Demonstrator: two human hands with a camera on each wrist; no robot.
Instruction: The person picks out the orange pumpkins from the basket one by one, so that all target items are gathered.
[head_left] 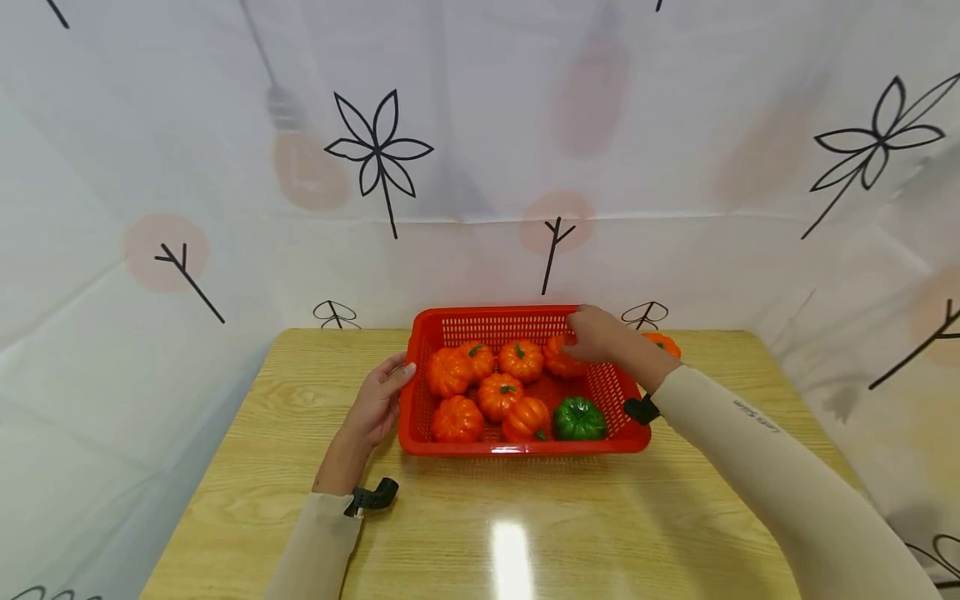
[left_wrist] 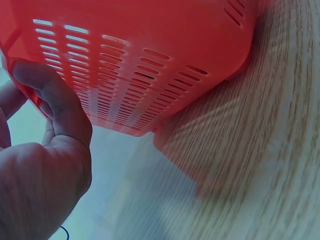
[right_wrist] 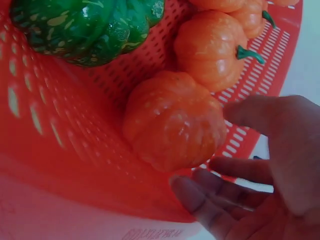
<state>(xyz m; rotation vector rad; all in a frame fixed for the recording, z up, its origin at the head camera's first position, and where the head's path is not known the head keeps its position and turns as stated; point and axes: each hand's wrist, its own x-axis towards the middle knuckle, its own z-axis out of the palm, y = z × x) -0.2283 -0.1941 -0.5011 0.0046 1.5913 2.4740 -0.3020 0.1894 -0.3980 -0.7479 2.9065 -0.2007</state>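
Note:
A red plastic basket [head_left: 525,448] with slotted walls stands on the table, holding several orange toy pumpkins [head_left: 521,360] and a green pumpkin [head_left: 579,419]. At the basket's left side, my left hand [head_left: 378,398] grips the rim, fingers bent around it in the left wrist view. My right hand [head_left: 600,335] reaches over the far right corner. In the right wrist view an orange pumpkin [right_wrist: 172,122] sits in that corner. Thumb and spread fingers of the right hand lie right at its side, not wrapped round it.
Another orange pumpkin [head_left: 663,343] lies outside the basket on the wooden table [head_left: 300,417], partly hidden behind the right forearm. A patterned white cloth [head_left: 480,167] hangs behind the table and along its sides.

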